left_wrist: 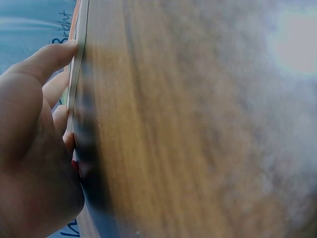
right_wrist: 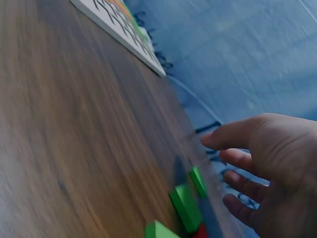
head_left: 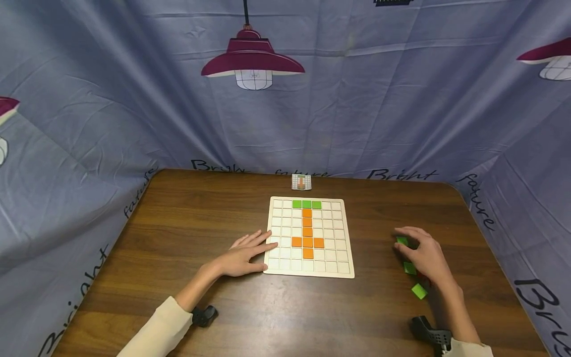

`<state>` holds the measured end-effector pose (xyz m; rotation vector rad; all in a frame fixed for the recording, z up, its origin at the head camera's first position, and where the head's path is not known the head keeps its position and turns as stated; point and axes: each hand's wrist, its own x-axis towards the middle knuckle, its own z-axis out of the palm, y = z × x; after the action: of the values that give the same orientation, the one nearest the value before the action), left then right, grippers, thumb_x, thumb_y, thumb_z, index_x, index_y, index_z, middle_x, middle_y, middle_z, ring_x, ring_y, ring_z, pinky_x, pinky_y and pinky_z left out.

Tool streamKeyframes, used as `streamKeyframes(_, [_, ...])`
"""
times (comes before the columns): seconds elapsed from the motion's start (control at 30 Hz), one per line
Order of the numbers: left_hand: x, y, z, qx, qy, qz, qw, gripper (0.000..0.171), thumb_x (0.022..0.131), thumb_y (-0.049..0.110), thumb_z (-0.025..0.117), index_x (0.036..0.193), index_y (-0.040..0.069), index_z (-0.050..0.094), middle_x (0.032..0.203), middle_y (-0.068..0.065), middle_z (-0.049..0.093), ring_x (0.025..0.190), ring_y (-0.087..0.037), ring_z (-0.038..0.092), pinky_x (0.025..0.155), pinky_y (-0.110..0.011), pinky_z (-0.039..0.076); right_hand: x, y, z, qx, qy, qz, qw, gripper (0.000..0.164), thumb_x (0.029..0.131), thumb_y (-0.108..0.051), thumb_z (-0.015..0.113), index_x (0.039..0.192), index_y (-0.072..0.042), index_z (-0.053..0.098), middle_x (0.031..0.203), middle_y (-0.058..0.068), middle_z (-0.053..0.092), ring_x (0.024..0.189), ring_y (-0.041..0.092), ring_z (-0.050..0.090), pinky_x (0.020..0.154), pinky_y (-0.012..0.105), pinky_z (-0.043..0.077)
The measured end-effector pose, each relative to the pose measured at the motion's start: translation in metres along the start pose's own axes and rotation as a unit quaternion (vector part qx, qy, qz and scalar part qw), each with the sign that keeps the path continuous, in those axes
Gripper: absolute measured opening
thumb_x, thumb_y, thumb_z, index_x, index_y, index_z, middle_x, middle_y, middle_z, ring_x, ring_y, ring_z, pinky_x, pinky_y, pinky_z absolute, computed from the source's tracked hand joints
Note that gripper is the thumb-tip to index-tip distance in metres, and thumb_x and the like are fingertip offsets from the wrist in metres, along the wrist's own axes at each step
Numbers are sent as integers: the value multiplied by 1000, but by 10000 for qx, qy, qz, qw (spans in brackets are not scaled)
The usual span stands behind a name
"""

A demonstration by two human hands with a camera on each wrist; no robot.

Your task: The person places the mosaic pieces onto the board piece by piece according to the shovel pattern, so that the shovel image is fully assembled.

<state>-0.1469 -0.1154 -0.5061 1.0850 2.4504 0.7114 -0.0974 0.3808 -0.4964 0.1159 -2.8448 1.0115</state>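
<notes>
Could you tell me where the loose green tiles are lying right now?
In the head view, the loose green tiles lie on the table right of the grid board, beside and under the right hand.

Head camera looks down over the table (head_left: pixel 178 238); 2 wrist cameras skim it closely (all share the grid board (head_left: pixel 285 265)).

Grid board (head_left: pixel 312 267) is being flanked: left hand (head_left: pixel 243 255) touching its left edge, loose tiles (head_left: pixel 418 290) under right hand (head_left: pixel 426 255) well right; card (head_left: pixel 301 182) lying behind.
</notes>
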Motion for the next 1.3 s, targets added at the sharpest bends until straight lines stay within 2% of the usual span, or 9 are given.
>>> streamKeyframes(0.07, [0,0,0,-3,9,11,10000,59,101,39,57,154,20,42,164,-10,20,150,-35,11,114,-61,12,-1,5,-4,31,-39,95,9999,41,92,-14,74,130,-1,64,133,22,55,118,44,52,89,55,45])
streamKeyframes(0.2, [0,0,0,13,24,-1,10000,59,100,40,57,154,20,42,164,-10,21,150,-35,12,114,-61,13,0,13,-5,92,-145,194,9997,42,93,-14,73,132,-2,63,133,19,56,111,36,56,79,23,46])
streamKeyframes(0.3, [0,-1,1,17,23,-8,10000,59,100,40,57,154,21,42,164,-9,21,150,-35,12,114,-61,13,1,18,-4,156,-238,225,9993,43,92,-11,74,132,0,63,133,21,55,110,36,56,73,13,42])
streamKeyframes(0.5, [0,-1,1,-14,21,-4,10000,59,101,40,57,154,21,42,164,-9,20,150,-35,11,114,-61,12,2,23,-3,201,-288,336,9988,43,91,-9,75,131,0,63,133,24,56,107,36,58,70,18,44])
streamKeyframes(0.77, [1,-1,1,-22,-8,27,10000,59,101,40,56,154,20,41,165,-9,19,150,-36,10,115,-61,11,-1,27,-6,126,-243,404,9988,42,91,-8,74,130,0,64,124,22,61,99,24,59,70,16,45])
streamKeyframes(0.97, [2,-1,0,-10,-16,24,10000,59,101,41,56,155,21,41,165,-9,19,150,-36,10,115,-61,11,-1,28,-7,-16,-233,445,9987,38,90,-7,75,127,-1,67,119,19,63,90,8,57,68,19,47])
streamKeyframes(1.07, [1,-1,0,-23,-12,37,10000,59,101,40,56,155,21,41,164,-10,20,150,-36,10,115,-61,11,-1,27,-8,-145,-250,387,9988,37,89,-7,75,125,-1,69,118,20,64,91,14,61,69,21,48])
streamKeyframes(1.2, [0,-1,0,-34,-6,36,10000,59,101,41,56,155,21,41,164,-9,20,150,-35,9,115,-61,11,-1,22,-6,-286,-240,297,9989,36,90,-10,75,124,0,69,118,22,64,94,30,62,69,25,48])
streamKeyframes(1.3, [0,-1,0,-26,-2,27,10000,59,101,40,56,154,21,41,164,-9,20,150,-35,10,115,-61,11,0,15,-4,-287,-182,207,9992,35,91,-11,74,124,0,69,120,22,64,97,32,62,70,25,47])
